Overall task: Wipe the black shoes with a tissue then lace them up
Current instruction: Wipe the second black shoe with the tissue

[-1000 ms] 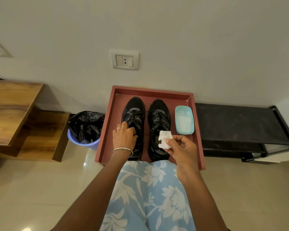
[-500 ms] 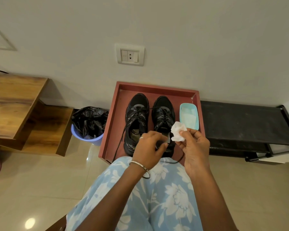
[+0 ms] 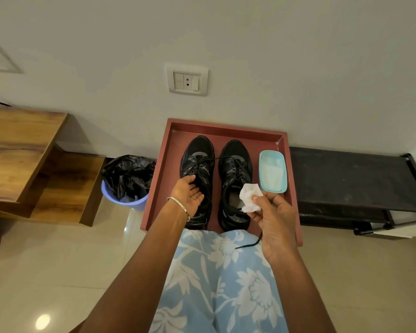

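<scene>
I'm pinching the tissue (image 3: pixel 249 198) in my right hand (image 3: pixel 274 219), left hand (image 3: pixel 189 194) lying open against a shoe (image 3: pixel 198 162); wiping and lacing seemingly remaining.

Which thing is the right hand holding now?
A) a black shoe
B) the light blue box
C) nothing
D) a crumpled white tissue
D: the right hand pinches the white tissue between thumb and fingers, in front of the right shoe; the light blue box lies on the tray.
</scene>
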The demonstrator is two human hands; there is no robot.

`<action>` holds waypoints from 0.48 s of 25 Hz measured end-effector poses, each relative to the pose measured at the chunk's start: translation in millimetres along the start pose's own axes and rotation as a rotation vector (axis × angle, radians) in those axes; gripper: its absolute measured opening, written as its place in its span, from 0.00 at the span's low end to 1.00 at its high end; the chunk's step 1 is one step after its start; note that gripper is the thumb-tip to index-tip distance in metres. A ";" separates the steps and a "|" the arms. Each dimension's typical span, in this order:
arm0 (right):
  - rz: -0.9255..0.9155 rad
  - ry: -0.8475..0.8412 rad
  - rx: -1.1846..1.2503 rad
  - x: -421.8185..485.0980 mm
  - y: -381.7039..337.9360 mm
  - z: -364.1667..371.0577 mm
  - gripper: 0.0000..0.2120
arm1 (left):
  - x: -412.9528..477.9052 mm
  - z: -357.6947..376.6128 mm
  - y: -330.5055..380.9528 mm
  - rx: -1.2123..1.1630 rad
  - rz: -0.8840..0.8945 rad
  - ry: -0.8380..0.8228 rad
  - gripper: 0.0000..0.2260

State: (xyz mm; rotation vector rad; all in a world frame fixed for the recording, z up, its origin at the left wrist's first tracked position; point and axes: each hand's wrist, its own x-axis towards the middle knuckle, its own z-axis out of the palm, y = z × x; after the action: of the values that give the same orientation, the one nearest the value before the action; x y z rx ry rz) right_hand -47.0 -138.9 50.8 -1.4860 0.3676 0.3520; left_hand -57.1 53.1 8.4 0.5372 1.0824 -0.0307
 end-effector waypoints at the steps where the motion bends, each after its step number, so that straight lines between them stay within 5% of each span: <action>1: -0.003 -0.011 -0.001 0.0 -0.3 -0.1 0.06 | 4.0 4.5 -1.9 0.055 0.022 0.030 0.25; 4: 0.004 -0.018 -0.010 0.7 0.7 -1.1 0.06 | 15.8 17.4 -6.4 0.124 0.045 0.087 0.26; 7: 0.016 -0.019 -0.020 1.5 1.7 0.0 0.06 | 39.6 20.9 -10.6 0.120 0.031 0.135 0.38; 10: 0.019 -0.020 -0.044 1.3 0.9 -0.4 0.06 | 37.2 21.9 -13.9 0.000 0.135 0.226 0.31; 12: 0.027 -0.017 -0.053 1.5 1.5 -1.8 0.06 | 63.1 10.6 -20.7 -0.022 0.104 0.273 0.36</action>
State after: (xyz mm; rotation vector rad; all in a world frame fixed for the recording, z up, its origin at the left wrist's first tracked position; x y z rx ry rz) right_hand -46.3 -140.6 48.7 -1.5304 0.3676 0.3985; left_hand -23.8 45.2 -49.4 0.5889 1.3173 0.1492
